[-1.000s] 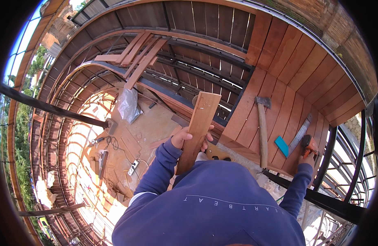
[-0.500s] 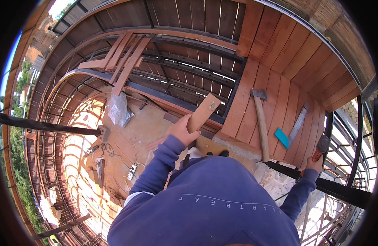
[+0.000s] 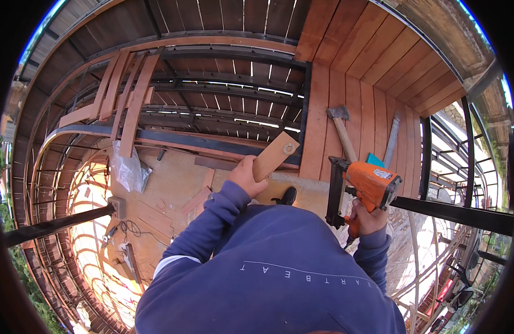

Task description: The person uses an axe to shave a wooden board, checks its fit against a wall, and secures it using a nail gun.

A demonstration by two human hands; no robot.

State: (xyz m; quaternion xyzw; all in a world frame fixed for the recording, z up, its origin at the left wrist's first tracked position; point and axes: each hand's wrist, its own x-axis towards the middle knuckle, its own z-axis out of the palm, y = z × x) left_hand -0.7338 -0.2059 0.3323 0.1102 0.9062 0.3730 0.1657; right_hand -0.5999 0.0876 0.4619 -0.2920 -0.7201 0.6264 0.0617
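Observation:
My left hand [image 3: 245, 177] is wrapped round a short wooden board [image 3: 271, 160], which points up and away to the right. A pale ring-shaped mark, or some small round thing, shows near the board's far end; I cannot tell which. In my right hand [image 3: 370, 218] is an orange and black nail gun [image 3: 369, 182], gripped by its handle, with its dark nose and magazine on the left side. Behind the nail gun, a hatchet [image 3: 343, 131] with a wooden handle lies on the reddish bench planks [image 3: 318, 111]. Beside it rests a saw [image 3: 391, 142] with a teal handle, partly hidden.
Several loose planks [image 3: 137, 103] lie across the black metal frame [image 3: 235, 146] at the left. A plastic bag [image 3: 129, 170] hangs or sits below them. Cables, tools and wood pieces [image 3: 154, 219] lie on the floor. Black bars cross at the left and right.
My right hand has brought the nail gun from the far right toward the middle. My left hand still holds the board, and the view has shifted to the right.

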